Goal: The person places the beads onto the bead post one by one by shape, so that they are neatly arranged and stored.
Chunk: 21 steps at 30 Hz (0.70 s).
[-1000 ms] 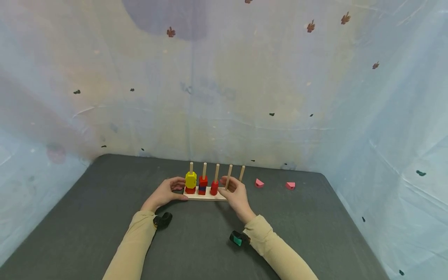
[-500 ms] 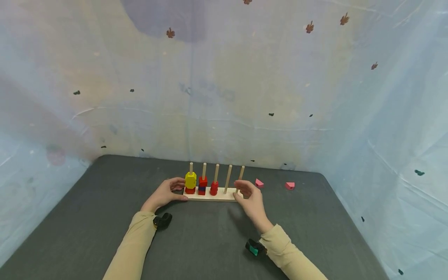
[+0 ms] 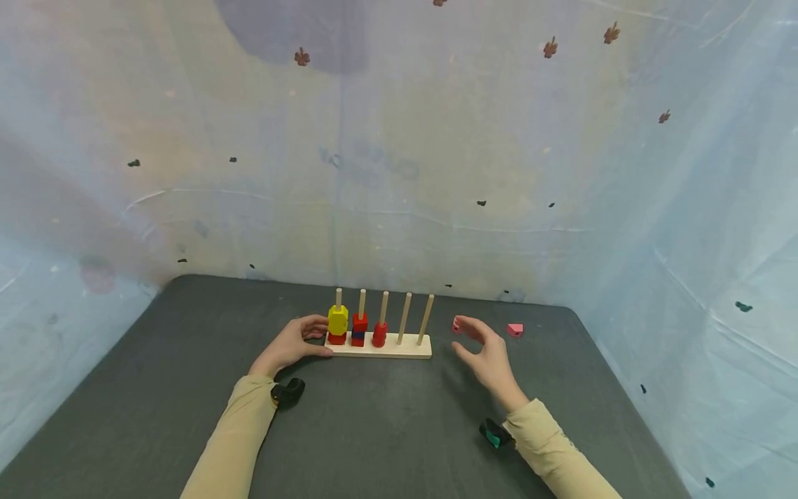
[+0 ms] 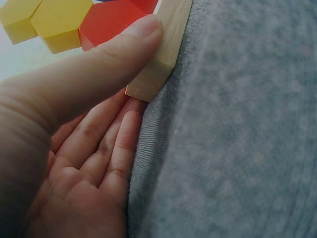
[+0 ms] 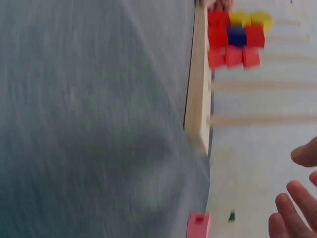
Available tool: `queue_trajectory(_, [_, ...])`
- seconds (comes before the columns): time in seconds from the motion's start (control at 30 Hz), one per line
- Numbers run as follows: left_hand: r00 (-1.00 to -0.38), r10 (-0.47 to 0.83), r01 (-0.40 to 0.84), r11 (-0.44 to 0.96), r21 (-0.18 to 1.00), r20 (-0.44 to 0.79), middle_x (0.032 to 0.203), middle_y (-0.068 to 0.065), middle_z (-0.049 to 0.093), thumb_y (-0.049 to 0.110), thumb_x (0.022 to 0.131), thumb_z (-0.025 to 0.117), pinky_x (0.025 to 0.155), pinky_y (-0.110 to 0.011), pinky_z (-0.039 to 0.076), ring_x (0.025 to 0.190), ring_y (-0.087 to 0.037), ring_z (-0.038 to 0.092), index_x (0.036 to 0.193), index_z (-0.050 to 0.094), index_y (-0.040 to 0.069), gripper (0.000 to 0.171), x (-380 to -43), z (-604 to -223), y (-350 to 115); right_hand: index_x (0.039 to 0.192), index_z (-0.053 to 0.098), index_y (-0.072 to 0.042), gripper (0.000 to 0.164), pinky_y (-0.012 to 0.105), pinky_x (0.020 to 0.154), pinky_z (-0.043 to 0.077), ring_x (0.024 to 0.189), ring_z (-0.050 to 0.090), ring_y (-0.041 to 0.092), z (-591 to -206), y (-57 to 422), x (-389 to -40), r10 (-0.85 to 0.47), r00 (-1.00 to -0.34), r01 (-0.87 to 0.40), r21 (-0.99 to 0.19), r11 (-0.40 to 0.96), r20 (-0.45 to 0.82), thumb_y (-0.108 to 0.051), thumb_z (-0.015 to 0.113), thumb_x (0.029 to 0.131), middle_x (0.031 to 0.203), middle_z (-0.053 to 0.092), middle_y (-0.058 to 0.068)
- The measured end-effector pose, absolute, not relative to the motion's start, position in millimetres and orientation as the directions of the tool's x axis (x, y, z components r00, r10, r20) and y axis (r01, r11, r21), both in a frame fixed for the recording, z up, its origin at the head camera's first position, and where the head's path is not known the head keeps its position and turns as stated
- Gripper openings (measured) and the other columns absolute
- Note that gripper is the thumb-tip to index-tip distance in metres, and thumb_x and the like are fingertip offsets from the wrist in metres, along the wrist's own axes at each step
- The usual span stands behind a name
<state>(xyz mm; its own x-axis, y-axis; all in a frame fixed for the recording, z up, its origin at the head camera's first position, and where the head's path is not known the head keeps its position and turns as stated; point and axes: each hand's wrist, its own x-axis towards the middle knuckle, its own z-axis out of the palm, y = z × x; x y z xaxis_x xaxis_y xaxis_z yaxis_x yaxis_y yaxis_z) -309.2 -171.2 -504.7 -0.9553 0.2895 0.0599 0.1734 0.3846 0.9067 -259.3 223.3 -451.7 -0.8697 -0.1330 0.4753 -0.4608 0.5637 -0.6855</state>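
Note:
A wooden peg stand (image 3: 379, 351) with several upright pegs stands on the dark table. On its leftmost peg, yellow hexagonal blocks (image 3: 338, 320) sit over a red one. The second peg bears a red-blue-red stack (image 3: 359, 330), the third a stack of red pieces (image 3: 379, 335); the two right pegs are bare. My left hand (image 3: 293, 346) holds the stand's left end, its thumb (image 4: 143, 32) against the front edge and fingers behind. Right of the stand, my right hand (image 3: 489, 357) hovers with fingers spread, holding nothing, by a pink block (image 3: 456, 326) it partly hides.
Farther right lies a second pink block (image 3: 515, 330). The grey-black tabletop (image 3: 374, 430) runs back to a pale patterned sheet (image 3: 399, 173), which also hangs at both sides. The right wrist view shows one pink block (image 5: 198, 227) beyond the stand's end.
My right hand has moved right, away from the stand's right pegs, to the nearer pink block. The left hand has stayed at the stand's left end.

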Motion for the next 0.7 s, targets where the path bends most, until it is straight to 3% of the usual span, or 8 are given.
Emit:
queue_trajectory(0.23, [-0.954, 0.293, 0.176, 0.377, 0.910, 0.063, 0.125, -0.016, 0.058, 0.022, 0.070, 0.086, 0.099, -0.048, 0.043, 0.113, -0.032, 0.055, 0.129, 0.055, 0.004, 0.069, -313, -509, -174, 0.125, 0.060, -0.007, 0.047, 0.047, 0.095, 0.046, 0.112, 0.057, 0.028, -455, 246, -279, -0.141, -0.877, -0.442, -0.657, 0.611, 0.459, -0.003, 0.075, 0.081, 0.123, 0.061, 0.011])
queue_trajectory(0.47, [-0.956, 0.288, 0.174, 0.386, 0.906, 0.060, 0.125, -0.015, 0.058, 0.021, 0.071, 0.085, 0.099, -0.047, 0.044, 0.113, -0.031, 0.056, 0.129, 0.054, 0.004, 0.068, -312, -508, -173, 0.126, 0.059, -0.004, 0.046, 0.050, 0.096, 0.045, 0.114, 0.055, 0.031, -461, 250, -296, -0.140, -0.929, -0.346, -0.677, 0.649, 0.342, -0.004, 0.074, 0.082, 0.123, 0.060, 0.015])
queue_trajectory(0.7, [-0.955, 0.290, 0.174, 0.387, 0.905, 0.060, 0.126, -0.018, 0.057, 0.017, 0.072, 0.084, 0.099, -0.050, 0.043, 0.114, -0.034, 0.055, 0.130, 0.053, 0.001, 0.068, -310, -505, -172, 0.126, 0.059, -0.002, 0.046, 0.049, 0.095, 0.046, 0.115, 0.055, 0.032, -470, 250, -316, -0.179, -0.940, -0.328, -0.614, 0.718, 0.292, -0.005, 0.074, 0.083, 0.124, 0.059, 0.016])
